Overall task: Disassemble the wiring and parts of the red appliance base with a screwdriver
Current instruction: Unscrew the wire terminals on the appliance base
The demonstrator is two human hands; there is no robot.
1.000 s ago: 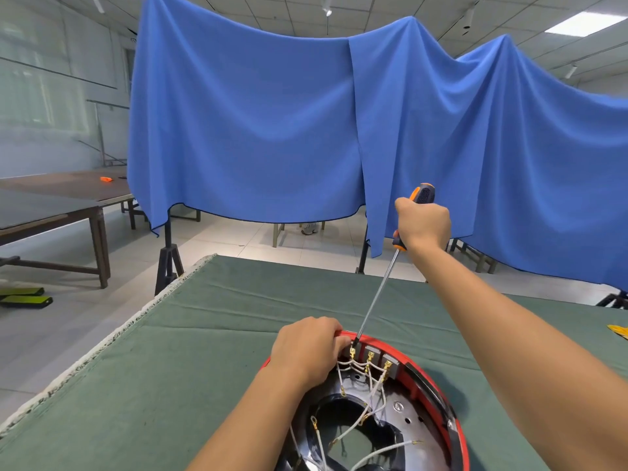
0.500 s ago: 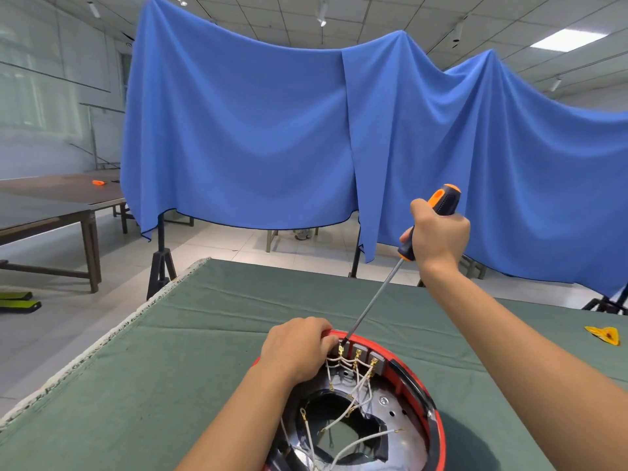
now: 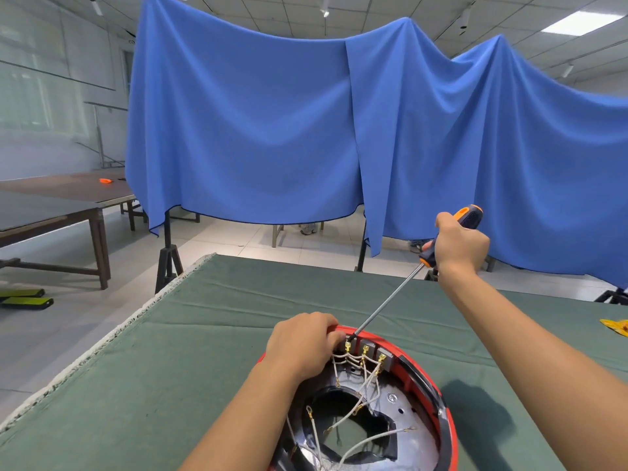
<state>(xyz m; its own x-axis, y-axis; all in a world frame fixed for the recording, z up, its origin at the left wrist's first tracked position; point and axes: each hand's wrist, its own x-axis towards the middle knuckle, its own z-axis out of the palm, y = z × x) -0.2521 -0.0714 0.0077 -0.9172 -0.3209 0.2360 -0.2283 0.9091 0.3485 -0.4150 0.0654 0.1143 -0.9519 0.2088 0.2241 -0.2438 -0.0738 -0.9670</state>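
Note:
The red appliance base [image 3: 445, 423] lies open side up on the green cloth at the bottom centre, with white wires [image 3: 360, 402] and brass terminals inside. My left hand [image 3: 302, 345] grips its far left rim. My right hand [image 3: 458, 246], raised up and to the right, holds the orange and black handle of a long screwdriver [image 3: 390, 297]. The shaft slants down to the left and its tip sits at the leftmost brass terminal [image 3: 348, 346], beside my left fingers.
The green-covered table [image 3: 170, 368] has its left edge close by, with floor beyond. A yellow scrap [image 3: 616, 327] lies at the right edge. Blue drapes [image 3: 272, 130] hang behind. Brown tables [image 3: 61, 198] stand at the far left.
My right hand has swung the screwdriver handle to the right, so the shaft leans lower. The tip stays at the same terminal and my left hand keeps its grip on the rim.

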